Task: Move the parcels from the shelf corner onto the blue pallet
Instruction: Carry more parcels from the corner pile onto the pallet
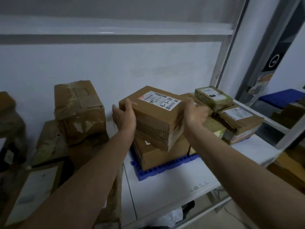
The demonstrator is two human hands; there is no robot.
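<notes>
A brown parcel with a white label marked by hand [156, 113] is held between both hands over the blue pallet [165, 166]. My left hand [124, 115] grips its left end, thumb on top. My right hand [195, 114] grips its right end. The parcel sits on or just above another brown box [158, 154] that lies on the pallet; I cannot tell if they touch. More parcels lie on the pallet to the right: a greenish one [213, 97] on top, and a taped box with a label [239, 119].
Several taped cardboard boxes [79, 111] are stacked on the left of the white shelf [173, 184]. A grey shelf upright [231, 63] rises at the right. Behind it lies another blue pallet [277, 98] with boxes.
</notes>
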